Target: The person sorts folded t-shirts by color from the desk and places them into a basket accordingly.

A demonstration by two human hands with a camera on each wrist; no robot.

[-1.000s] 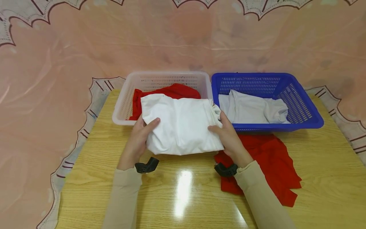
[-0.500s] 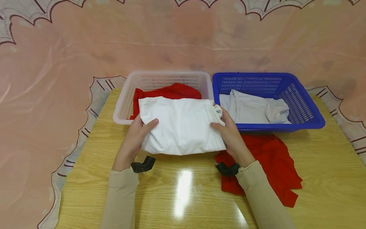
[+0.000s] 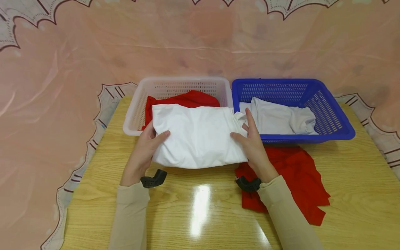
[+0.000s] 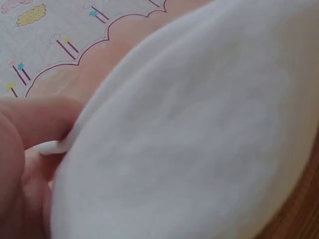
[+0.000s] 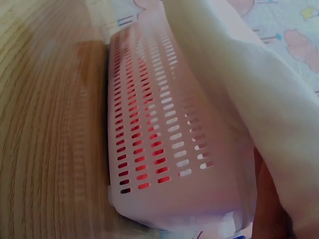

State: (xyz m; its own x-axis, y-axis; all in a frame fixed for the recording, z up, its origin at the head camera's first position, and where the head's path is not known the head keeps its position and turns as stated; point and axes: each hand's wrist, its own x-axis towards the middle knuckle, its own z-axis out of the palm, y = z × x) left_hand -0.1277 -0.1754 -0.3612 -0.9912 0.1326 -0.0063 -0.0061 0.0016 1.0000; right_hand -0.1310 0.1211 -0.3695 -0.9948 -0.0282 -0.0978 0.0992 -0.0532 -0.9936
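A folded white garment (image 3: 200, 139) is held up over the table's middle, spread between both hands, its upper edge in front of the pale basket. At its left end my left hand (image 3: 142, 149) pinches it, thumb on the near face and other fingers behind. My right hand (image 3: 256, 149) grips the right end, thumb on the front, one finger stretched upward beside a bunched corner. Close up, the left wrist view shows white cloth (image 4: 189, 124) against the thumb. In the right wrist view the cloth (image 5: 249, 74) hangs beside the basket; most right-hand fingers are hidden.
A pale pink-white basket (image 3: 131, 118) with red cloth (image 3: 193, 98) stands at the back. Beside it, right, is a blue basket (image 3: 337, 128) with white cloth (image 3: 278, 116). A red garment (image 3: 297, 180) lies on the wooden table (image 3: 93, 208), partly under the right forearm.
The left hand has shifted slightly left, and the white garment is stretched a little wider. A right-hand finger has lifted from behind the cloth and now points up.
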